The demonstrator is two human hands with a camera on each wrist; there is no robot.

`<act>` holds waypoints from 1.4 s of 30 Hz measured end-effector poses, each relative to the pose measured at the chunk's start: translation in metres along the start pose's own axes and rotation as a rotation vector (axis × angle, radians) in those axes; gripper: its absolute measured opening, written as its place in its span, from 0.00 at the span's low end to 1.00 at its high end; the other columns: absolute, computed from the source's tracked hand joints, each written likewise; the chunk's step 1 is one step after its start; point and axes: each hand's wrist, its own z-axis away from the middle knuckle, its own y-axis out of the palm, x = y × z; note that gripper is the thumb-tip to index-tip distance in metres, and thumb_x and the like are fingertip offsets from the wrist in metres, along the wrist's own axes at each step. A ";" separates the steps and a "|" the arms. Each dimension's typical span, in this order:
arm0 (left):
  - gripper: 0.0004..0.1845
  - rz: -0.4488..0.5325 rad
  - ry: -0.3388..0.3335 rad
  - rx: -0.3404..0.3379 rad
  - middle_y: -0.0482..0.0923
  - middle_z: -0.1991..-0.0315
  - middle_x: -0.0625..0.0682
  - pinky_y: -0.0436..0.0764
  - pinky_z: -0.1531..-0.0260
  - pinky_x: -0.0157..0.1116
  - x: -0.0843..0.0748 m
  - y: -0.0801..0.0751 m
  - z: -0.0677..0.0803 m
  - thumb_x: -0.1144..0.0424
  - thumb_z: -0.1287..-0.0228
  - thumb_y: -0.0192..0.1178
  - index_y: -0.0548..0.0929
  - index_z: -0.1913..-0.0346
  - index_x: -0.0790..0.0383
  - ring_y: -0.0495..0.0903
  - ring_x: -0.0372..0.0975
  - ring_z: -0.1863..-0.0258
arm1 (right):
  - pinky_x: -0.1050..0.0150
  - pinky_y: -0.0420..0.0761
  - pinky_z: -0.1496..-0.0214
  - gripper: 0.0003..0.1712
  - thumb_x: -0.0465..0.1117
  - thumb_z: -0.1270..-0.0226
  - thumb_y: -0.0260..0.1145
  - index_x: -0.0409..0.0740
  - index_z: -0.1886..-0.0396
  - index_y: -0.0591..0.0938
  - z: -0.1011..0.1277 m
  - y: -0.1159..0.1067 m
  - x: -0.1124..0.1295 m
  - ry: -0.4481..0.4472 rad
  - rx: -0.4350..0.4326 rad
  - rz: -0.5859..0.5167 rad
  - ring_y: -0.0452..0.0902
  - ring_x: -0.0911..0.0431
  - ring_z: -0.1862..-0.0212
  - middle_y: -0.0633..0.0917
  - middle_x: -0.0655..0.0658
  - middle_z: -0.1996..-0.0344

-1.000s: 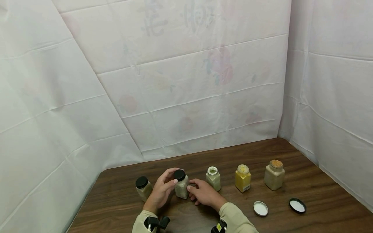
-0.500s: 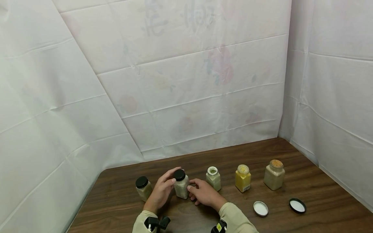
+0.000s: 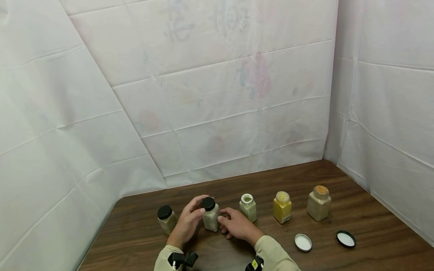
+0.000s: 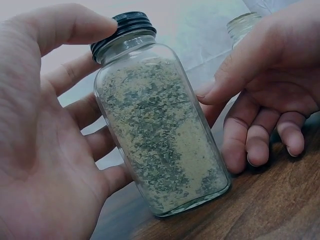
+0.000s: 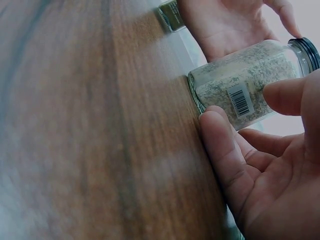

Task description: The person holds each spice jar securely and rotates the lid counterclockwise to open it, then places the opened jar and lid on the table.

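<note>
A square glass spice jar [image 3: 211,219] with green herb flakes and pale powder inside stands upright on the table between both hands. Its black screw lid [image 4: 131,27] is on, and a barcode label shows in the right wrist view. My left hand [image 3: 185,223] pinches the lid between thumb and forefinger, the other fingers spread behind the glass. From the other side, my right hand [image 3: 237,224] holds the lower body, thumb against the glass and fingers curled near the base. Just left of my left hand is a second black-lidded jar [image 3: 166,221], partly hidden by the wrist.
On the wooden table [image 3: 135,248], a lidless pale green jar [image 3: 248,211], a yellow powder jar [image 3: 282,210] and a larger beige jar [image 3: 318,207] stand rightward. Two lids, one white-lined [image 3: 303,242] and one black-rimmed [image 3: 346,239], lie upturned before them. White cloth walls surround the table.
Almost nothing differs. The left fingers and thumb shift slightly around the lid, while the jar and right hand stay in place.
</note>
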 end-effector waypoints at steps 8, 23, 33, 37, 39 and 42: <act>0.22 0.040 0.019 0.006 0.73 0.36 0.53 0.71 0.41 0.39 0.000 -0.001 0.002 0.72 0.26 0.42 0.65 0.32 0.73 0.74 0.40 0.40 | 0.55 0.82 0.71 0.25 0.45 0.22 0.58 0.33 0.35 0.72 0.001 -0.001 0.001 0.007 0.008 -0.014 0.81 0.51 0.66 0.83 0.43 0.66; 0.26 0.009 -0.010 -0.019 0.72 0.35 0.55 0.71 0.41 0.39 0.002 -0.003 0.002 0.74 0.29 0.41 0.61 0.29 0.74 0.73 0.42 0.39 | 0.54 0.82 0.71 0.25 0.45 0.22 0.59 0.33 0.35 0.73 0.002 -0.001 0.003 0.016 0.009 -0.012 0.81 0.51 0.65 0.83 0.43 0.65; 0.27 0.006 -0.032 -0.022 0.72 0.34 0.54 0.70 0.40 0.38 -0.002 -0.001 -0.001 0.73 0.29 0.42 0.61 0.29 0.77 0.72 0.42 0.37 | 0.56 0.82 0.71 0.26 0.45 0.22 0.59 0.33 0.34 0.72 0.001 -0.002 0.005 0.017 0.004 -0.004 0.81 0.52 0.65 0.83 0.43 0.65; 0.26 0.003 -0.027 -0.014 0.73 0.35 0.53 0.70 0.40 0.38 -0.002 -0.001 -0.002 0.73 0.29 0.42 0.62 0.29 0.76 0.72 0.41 0.38 | 0.55 0.82 0.70 0.26 0.45 0.22 0.59 0.33 0.34 0.72 0.001 -0.003 0.007 0.019 0.003 0.001 0.81 0.52 0.65 0.83 0.43 0.65; 0.26 -0.001 -0.025 -0.010 0.73 0.35 0.53 0.71 0.41 0.38 -0.002 -0.001 -0.002 0.73 0.29 0.42 0.63 0.29 0.75 0.72 0.41 0.38 | 0.55 0.82 0.70 0.25 0.45 0.23 0.59 0.33 0.35 0.72 0.001 -0.003 0.006 0.018 0.005 0.004 0.81 0.52 0.65 0.83 0.43 0.66; 0.27 -0.005 -0.035 -0.011 0.72 0.34 0.53 0.71 0.42 0.38 -0.003 -0.001 -0.002 0.72 0.29 0.43 0.64 0.29 0.74 0.72 0.40 0.38 | 0.55 0.82 0.70 0.26 0.45 0.23 0.59 0.33 0.35 0.72 0.000 -0.003 0.004 0.018 0.008 0.006 0.81 0.52 0.65 0.83 0.43 0.66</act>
